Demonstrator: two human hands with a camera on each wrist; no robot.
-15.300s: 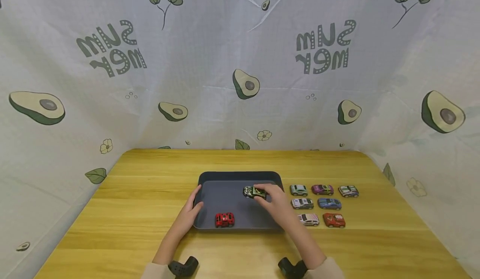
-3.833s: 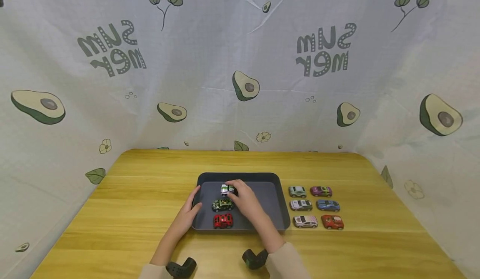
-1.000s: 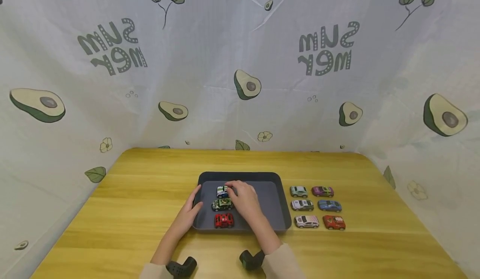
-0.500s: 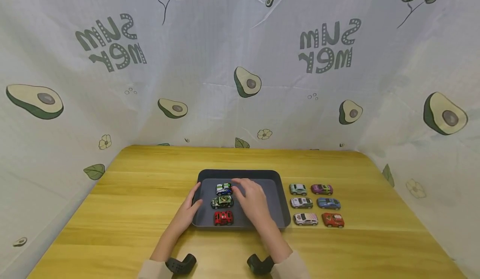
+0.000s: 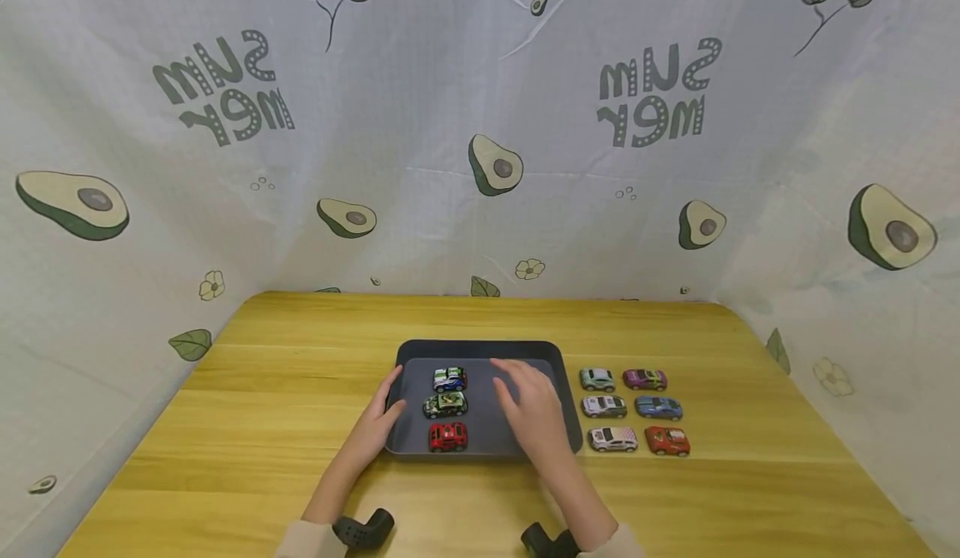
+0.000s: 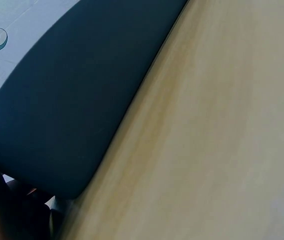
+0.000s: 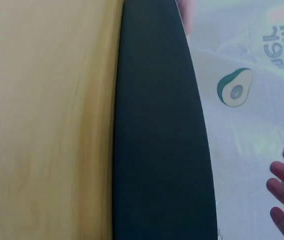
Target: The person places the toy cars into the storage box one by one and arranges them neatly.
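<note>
Your right grip [image 5: 534,408], wide and empty, has backed off the blue-white car [image 5: 450,379] on its left, seemingly placed; your left grip [image 5: 377,418] rests spread on the tray [image 5: 480,348].

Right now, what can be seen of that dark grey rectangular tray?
The dark grey rectangular tray has rounded corners, upright walls and a matte floor; metal or plastic, I can't tell. It lies flat on the yellow wooden table, long sides running left to right. Three small toy cars stand inside; the left hand touches its left edge.
</note>
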